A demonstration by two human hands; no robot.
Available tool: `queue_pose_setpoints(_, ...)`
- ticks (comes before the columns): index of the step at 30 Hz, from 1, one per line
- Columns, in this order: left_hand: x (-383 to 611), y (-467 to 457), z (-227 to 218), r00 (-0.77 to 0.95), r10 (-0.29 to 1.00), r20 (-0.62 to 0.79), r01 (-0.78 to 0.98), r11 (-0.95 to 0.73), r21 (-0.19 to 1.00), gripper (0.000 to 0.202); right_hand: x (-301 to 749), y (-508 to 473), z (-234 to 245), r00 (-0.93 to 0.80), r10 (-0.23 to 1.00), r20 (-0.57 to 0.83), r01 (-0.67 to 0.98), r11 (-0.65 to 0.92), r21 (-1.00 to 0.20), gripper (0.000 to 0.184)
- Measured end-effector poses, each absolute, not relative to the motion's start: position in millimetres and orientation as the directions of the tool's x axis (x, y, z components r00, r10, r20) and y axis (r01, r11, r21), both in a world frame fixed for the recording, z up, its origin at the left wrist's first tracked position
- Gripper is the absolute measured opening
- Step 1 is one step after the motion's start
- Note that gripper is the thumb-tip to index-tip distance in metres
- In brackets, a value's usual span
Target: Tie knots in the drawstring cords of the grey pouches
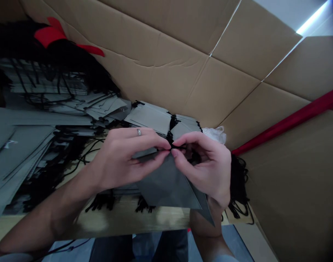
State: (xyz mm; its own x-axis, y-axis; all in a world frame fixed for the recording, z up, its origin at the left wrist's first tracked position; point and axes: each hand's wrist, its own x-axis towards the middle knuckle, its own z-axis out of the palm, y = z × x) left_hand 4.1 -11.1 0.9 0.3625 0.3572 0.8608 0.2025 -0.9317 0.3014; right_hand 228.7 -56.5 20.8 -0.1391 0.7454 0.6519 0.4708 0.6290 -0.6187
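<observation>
Clock directions are taken from the meeting point of the fingertips, with 12 away from the person; the left hand (122,154) enters from 8 o'clock and the right hand (206,162) from 4 o'clock, both equally near the work; each is closed in a thumb-and-forefinger pinch at a thin black cord (180,147), whose short visible length runs toward 3 o'clock within the right hand's fingers; whether an edge of material is caught in the same pinch cannot be told. The grey sheet (169,182) lies directly below the pinch at 6 o'clock, tilted, its lower corners pointing toward 5; its long axis cannot be read, as the hands cover its upper part. Paired stacks of grey sheets (151,117) stand at 11 and 1 o'clock, close beyond the fingers; a clear plastic bag (216,134) sits between 2 and 3; a bundle of black cords (239,189) hangs at 4; a large sheet pile (27,145) occupies 9, and a cord mass with a red strip (50,36) occupies 10; the cardboard wall (166,47) bounds the far side from 11 to 3.
</observation>
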Motion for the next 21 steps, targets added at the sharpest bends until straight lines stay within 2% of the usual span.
queue_pose_setpoints(4,2,-13,-4,0.385,0.291,0.876,0.317,-0.933,0.17,0.015,227,-56,18,-0.171,0.719,0.673,0.49,0.655,-0.575,0.019)
queue_pose_setpoints(6,3,-14,-5,0.375,0.307,0.875,0.334,-0.925,0.181,0.017,225,-54,16,-0.181,0.706,0.685,0.488,0.669,-0.561,0.021)
queue_pose_setpoints(12,4,-12,0,0.306,0.431,0.849,0.256,-0.896,0.362,0.01,223,-51,15,-0.205,0.707,0.677,0.458,0.681,-0.572,0.023)
queue_pose_setpoints(17,7,-8,2,0.298,0.559,0.774,0.031,-0.816,0.577,0.014,225,-54,18,-0.207,0.733,0.648,0.405,0.668,-0.625,0.024)
queue_pose_setpoints(21,8,-2,0,0.326,0.617,0.716,-0.108,-0.728,0.677,0.017,224,-55,19,-0.184,0.749,0.636,0.378,0.651,-0.658,0.02)
